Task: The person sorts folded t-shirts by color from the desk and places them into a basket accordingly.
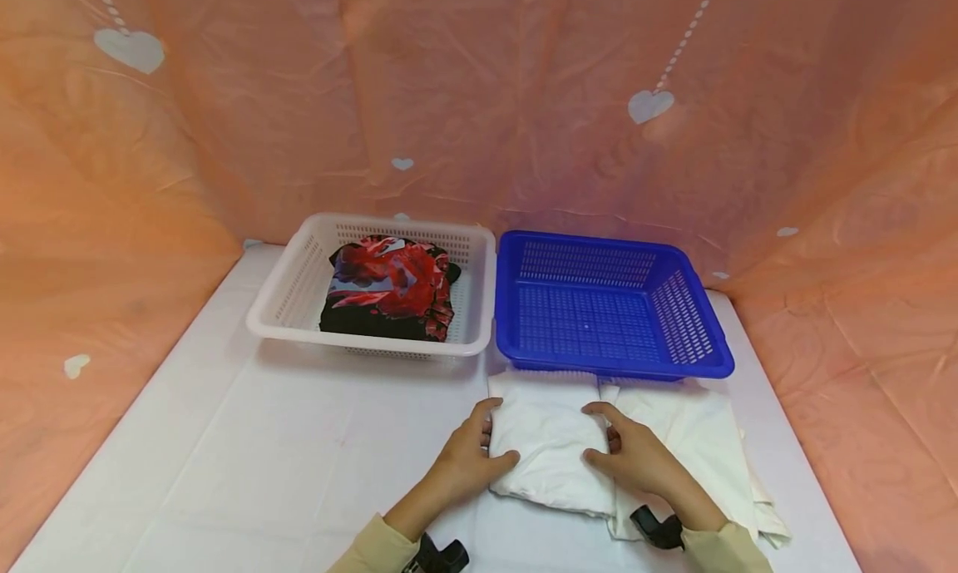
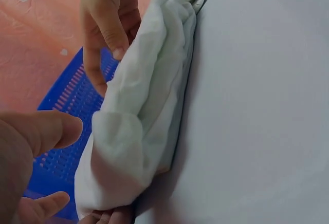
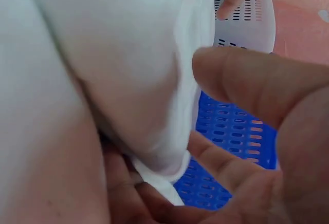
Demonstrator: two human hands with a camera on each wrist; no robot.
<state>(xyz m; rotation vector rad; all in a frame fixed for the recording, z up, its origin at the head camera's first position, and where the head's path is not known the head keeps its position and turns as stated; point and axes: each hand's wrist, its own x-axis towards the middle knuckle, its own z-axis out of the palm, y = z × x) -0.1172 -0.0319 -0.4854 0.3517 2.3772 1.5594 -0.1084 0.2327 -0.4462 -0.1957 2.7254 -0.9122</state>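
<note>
A white garment (image 1: pixel 550 440), folded into a thick, squarish bundle, lies on the table just in front of the blue basket. At its left side, my left hand (image 1: pixel 470 456) has several fingers curled under the edge, with the thumb over the top. My right hand (image 1: pixel 636 458) holds the opposite side the same way; in the right wrist view its fingers (image 3: pixel 136 193) tuck beneath the fabric while the thumb (image 3: pixel 231 77) stands off it. Seen from the left wrist, the bundle's soft layered edge (image 2: pixel 154 95) faces the camera. The tucked fingertips are hidden by the cloth.
Off-white cloth (image 1: pixel 696 440) lies flat under and beside my right hand. Behind stand a blue plastic basket (image 1: pixel 617 369), with nothing in it, and a white basket (image 1: pixel 367 338) holding a folded black and red printed garment (image 1: pixel 389 286). Orange sheeting (image 1: pixel 449 99) surrounds the white-covered table (image 1: pixel 247 448).
</note>
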